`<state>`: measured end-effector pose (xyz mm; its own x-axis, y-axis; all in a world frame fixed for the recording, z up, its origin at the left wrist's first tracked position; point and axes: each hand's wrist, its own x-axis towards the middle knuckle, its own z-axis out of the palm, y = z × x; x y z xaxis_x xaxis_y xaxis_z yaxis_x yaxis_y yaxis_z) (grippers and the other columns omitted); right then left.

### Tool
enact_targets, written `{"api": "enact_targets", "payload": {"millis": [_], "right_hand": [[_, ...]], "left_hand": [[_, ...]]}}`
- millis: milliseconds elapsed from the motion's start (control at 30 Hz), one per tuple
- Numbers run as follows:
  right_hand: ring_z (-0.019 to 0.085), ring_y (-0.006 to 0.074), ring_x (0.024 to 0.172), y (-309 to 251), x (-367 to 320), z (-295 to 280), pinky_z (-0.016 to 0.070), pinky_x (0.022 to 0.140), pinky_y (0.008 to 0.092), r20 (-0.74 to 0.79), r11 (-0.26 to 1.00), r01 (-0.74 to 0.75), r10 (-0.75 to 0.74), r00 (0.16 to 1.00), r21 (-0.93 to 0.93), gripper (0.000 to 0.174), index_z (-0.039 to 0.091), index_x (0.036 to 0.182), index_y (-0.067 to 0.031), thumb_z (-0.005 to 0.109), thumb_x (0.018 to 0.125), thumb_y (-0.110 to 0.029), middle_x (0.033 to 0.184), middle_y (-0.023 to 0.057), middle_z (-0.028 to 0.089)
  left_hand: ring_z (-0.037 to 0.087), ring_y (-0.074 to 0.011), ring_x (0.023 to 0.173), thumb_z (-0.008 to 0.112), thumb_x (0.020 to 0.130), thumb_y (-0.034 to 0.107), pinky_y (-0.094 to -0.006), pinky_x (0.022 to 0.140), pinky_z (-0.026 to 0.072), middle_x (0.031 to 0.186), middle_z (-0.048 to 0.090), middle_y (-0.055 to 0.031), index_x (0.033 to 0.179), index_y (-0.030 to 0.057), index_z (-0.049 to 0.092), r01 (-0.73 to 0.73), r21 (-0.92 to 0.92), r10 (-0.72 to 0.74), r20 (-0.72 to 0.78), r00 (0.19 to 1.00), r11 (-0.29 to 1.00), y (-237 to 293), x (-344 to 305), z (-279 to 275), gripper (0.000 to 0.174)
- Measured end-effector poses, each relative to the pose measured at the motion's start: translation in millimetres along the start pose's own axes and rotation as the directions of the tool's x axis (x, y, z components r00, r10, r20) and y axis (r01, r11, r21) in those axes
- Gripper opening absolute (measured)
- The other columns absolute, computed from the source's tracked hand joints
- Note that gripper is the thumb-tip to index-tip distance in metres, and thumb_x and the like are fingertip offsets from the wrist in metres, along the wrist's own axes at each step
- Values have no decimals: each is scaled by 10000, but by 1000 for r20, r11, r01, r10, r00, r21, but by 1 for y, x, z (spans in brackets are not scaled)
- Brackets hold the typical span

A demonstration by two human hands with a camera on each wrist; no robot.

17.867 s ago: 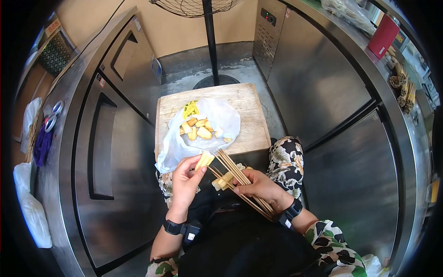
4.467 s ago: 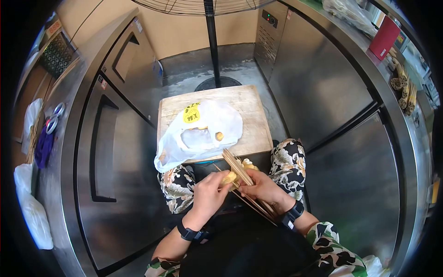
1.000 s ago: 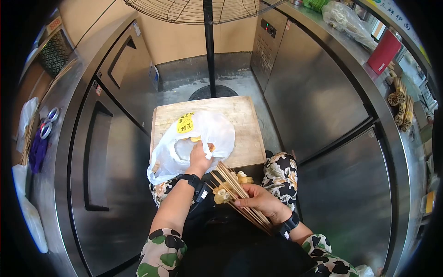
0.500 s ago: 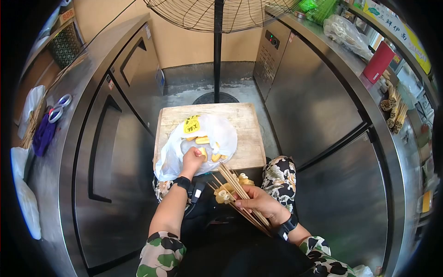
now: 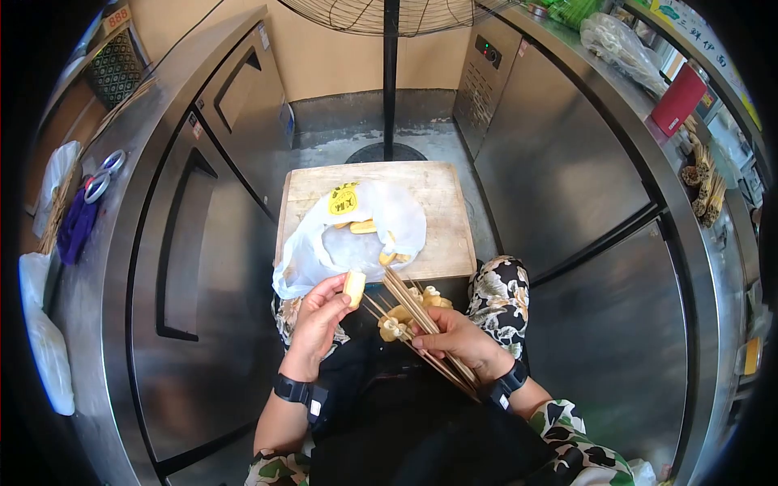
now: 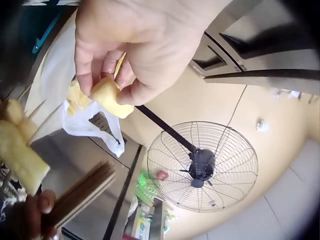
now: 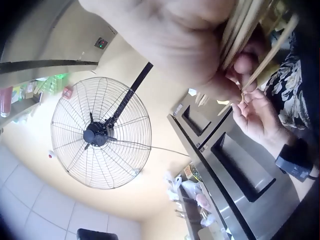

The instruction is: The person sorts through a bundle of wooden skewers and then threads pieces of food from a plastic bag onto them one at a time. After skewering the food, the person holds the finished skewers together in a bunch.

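Observation:
My left hand (image 5: 314, 326) pinches a pale yellow, stubby food piece (image 5: 354, 288) between thumb and fingers, just in front of the bag. In the left wrist view the same piece (image 6: 111, 98) shows smooth and rounded. My right hand (image 5: 463, 343) grips a bundle of thin wooden skewers (image 5: 405, 293), tips pointing up and away. Several yellow food pieces (image 5: 392, 329) are threaded on some of them, close to the fingers. Beyond the hands, a white plastic bag (image 5: 301, 257) with a yellow print lies open, and more yellow pieces (image 5: 363, 227) show inside.
The bag lies on a wooden board (image 5: 450, 212) in front of the knees. Steel cabinets (image 5: 567, 138) flank both sides, and a stand fan (image 5: 391, 89) rises behind the board. Scissors (image 5: 99, 185) lie on the left counter; a red bottle (image 5: 679, 99) and skewer bundles (image 5: 707, 182) are on the right.
Earlier the left hand worked a piece at the skewers, then reached into the bag. It has since drawn out a piece and come back toward the body. The right hand keeps its grip.

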<state>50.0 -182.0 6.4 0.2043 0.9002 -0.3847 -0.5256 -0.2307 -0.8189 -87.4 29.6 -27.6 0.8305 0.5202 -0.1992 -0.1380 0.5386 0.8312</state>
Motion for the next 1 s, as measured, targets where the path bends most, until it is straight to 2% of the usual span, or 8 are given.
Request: {"api": "enact_targets", "payload": {"millis": [333, 433, 533, 567, 667, 800, 867, 1000], "right_hand": [[455, 24, 523, -1, 0, 3, 350, 472, 142, -6, 999, 6, -6, 1000, -44, 167, 532, 938, -50, 652, 828, -12, 743, 27, 594], [460, 24, 529, 0, 0, 3, 354, 473, 145, -20, 999, 11, -12, 1000, -48, 165, 533, 936, -51, 653, 829, -12, 744, 25, 594], [465, 24, 536, 0, -2, 3, 357, 473, 147, -38, 999, 12, -14, 999, -50, 170, 535, 938, -52, 659, 827, -16, 744, 25, 594], [466, 25, 538, 0, -2, 2, 358, 474, 148, -30, 999, 22, -23, 999, -45, 172, 535, 939, -51, 660, 826, -17, 744, 26, 595], [468, 25, 545, 5, 0, -3, 361, 474, 154, -20, 998, 50, -51, 999, -49, 172, 536, 939, -54, 664, 827, -29, 745, 15, 587], [485, 22, 605, 14, 6, -8, 378, 502, 169, -86, 994, 67, -75, 993, -91, 178, 546, 958, -59, 667, 829, -54, 784, -17, 572], [489, 21, 622, 13, 5, -11, 388, 513, 167, -136, 993, 62, -75, 988, -99, 192, 548, 976, -52, 669, 827, -54, 801, -23, 563], [490, 24, 639, -7, -7, -8, 403, 547, 162, -155, 996, 61, -71, 985, -66, 187, 542, 987, -35, 649, 835, -48, 810, -29, 540]], "left_hand": [[595, -151, 1003, 592, 800, -90, -254, 863, 466, 1053, 624, -77, 1180, -3, 561, -273, 280, 271, 47, 961, 920, 4, -16, 26, 392], [603, -144, 939, 614, 761, -102, -255, 826, 481, 994, 629, -82, 1105, 12, 616, -440, 721, 455, 192, 870, 535, 13, -22, 34, 362], [609, -147, 859, 637, 724, -96, -251, 773, 496, 973, 625, -94, 1050, 25, 647, -452, 759, 482, 210, 851, 468, 11, -28, 43, 348], [615, -145, 827, 649, 720, -84, -242, 736, 498, 950, 628, -88, 1060, 24, 645, -428, 666, 446, 158, 881, 611, 4, -26, 41, 358], [615, -136, 816, 667, 720, -59, -240, 712, 498, 921, 633, -78, 1066, 36, 649, -385, 623, 353, 181, 918, 681, -4, -27, 40, 359], [597, -79, 850, 644, 801, -35, -219, 772, 484, 922, 629, -18, 1116, 18, 623, -349, 734, 66, 385, 920, 583, 1, -22, 45, 321], [591, -68, 804, 657, 814, 21, -214, 729, 482, 870, 635, -20, 1078, 36, 645, -149, 571, -9, 265, 964, 807, -1, 0, 37, 265], [605, -141, 737, 628, 817, 59, -272, 690, 494, 809, 649, -56, 957, 18, 638, -263, 787, 281, 118, 952, 559, -27, 86, 1, 146]]}}
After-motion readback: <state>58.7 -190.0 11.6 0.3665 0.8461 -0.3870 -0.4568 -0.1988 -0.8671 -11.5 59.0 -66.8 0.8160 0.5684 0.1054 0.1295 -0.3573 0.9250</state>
